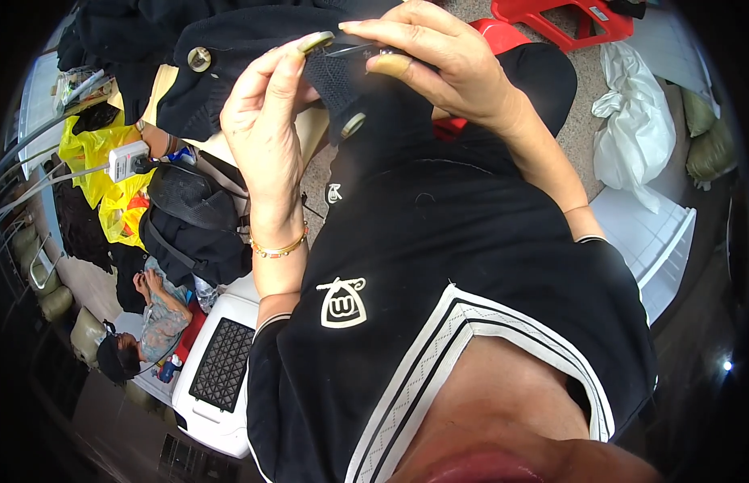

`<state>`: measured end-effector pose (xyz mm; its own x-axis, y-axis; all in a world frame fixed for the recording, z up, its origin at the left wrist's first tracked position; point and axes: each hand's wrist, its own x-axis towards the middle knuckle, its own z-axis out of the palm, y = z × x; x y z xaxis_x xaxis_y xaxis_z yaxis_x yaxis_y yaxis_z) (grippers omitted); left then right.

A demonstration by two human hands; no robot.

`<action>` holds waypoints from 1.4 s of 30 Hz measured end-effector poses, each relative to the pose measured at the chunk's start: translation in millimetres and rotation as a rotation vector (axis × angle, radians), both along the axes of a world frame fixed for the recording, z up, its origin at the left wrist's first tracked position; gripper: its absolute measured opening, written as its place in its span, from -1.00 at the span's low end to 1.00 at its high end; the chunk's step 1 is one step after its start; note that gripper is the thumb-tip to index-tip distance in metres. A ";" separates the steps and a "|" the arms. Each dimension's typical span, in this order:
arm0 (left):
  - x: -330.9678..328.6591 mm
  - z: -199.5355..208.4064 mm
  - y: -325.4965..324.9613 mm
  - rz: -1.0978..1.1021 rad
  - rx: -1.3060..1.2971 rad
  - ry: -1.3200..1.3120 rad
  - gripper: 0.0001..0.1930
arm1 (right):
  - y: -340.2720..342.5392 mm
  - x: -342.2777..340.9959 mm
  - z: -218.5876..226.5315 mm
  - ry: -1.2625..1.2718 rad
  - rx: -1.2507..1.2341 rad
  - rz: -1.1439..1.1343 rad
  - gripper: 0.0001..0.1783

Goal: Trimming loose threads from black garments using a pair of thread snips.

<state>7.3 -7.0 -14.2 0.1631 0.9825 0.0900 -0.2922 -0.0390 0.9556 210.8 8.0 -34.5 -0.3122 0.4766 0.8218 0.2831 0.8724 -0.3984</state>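
Pinching a pale round button (316, 42) between thumb and fingertips, the left hand (266, 113) is at the edge of the dark knit garment (334, 88); can't tell if the button is attached to it. Right hand (447, 60) (yellowish cover (391, 66) on the thumb) is just right of the garment, thumb and fingers grasping a thin metallic tool (354, 50), exact kind unclear, one end toward the button; contact can't be made out. Similar ones on the garment: second button (199, 59) toward its left, third button (353, 125) low on it. Right of the garment: red plastic stool (564, 22), white plastic bag (632, 121) farther out. Below-left of the garment: yellow plastic bag (101, 173), black backpack (193, 213), then a co-worker (161, 322), both hands close together.
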 end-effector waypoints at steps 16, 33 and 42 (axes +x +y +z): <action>-1.7 2.8 0.0 -0.057 -0.038 0.012 -0.81 | -15.0 4.1 4.8 -0.156 -0.199 -0.206 -0.63; -3.1 4.4 -2.0 -0.035 -0.040 0.017 -0.82 | -9.4 -2.2 5.1 -0.203 -0.057 -0.244 -0.62; -3.4 3.3 5.3 0.005 -0.057 0.078 -0.83 | 4.2 1.8 14.8 -0.002 -0.292 -0.034 -0.68</action>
<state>3.9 -1.7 -10.9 0.1627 0.9864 0.0216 -0.2172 0.0145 0.9760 212.6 12.2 -19.7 -0.2933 0.7028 0.6481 0.3110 0.7112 -0.6305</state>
